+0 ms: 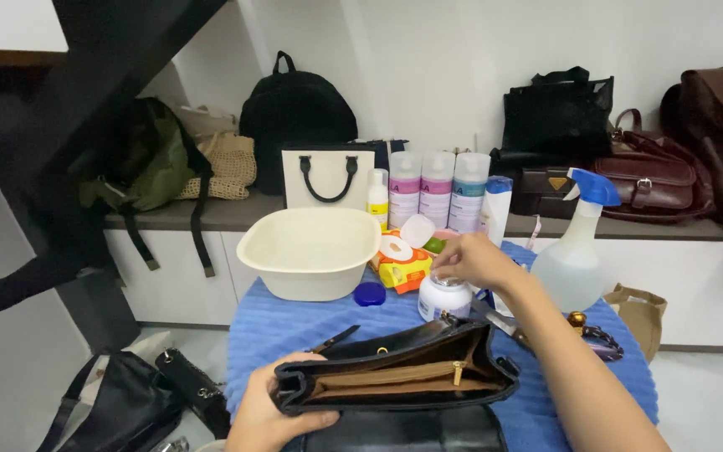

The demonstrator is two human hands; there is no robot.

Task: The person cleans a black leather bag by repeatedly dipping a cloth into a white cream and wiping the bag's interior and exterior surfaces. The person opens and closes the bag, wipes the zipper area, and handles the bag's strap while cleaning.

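Head view, looking down on a round table draped in a blue ribbed cloth [294, 335]. At 6 o'clock lies a black handbag [395, 372], mouth open upward, showing a tan lining and a gold zip pull. The left hand [265, 414], at 7 o'clock, is clamped on the handbag's left end, thumb over the rim and fingers beneath. The right hand [474, 261], near the centre of the view, reaches forward with fingers drawn together on the top of a small white jar [443, 297], which stands upright on the cloth just behind the bag's far edge.

At 11 o'clock of the jar sits a cream plastic basin [310, 251]; a blue cap [370, 294] lies between basin and jar. An orange packet [403, 268] with a white roll on it rests just behind the jar. At 3 o'clock stands a translucent spray bottle [575, 251] with a blue trigger head.

At 12 o'clock, on the shelf behind the table, three pastel bottles [437, 191] stand side by side, with a small yellow-labelled bottle [377, 199] to their left and a cream tote with black handles [328, 177] beyond it. Farther back rest a black backpack [296, 109], a black tote [558, 113] and a burgundy leather bag [650, 180]. Black bags [127, 402] lie on the floor at 8 o'clock.
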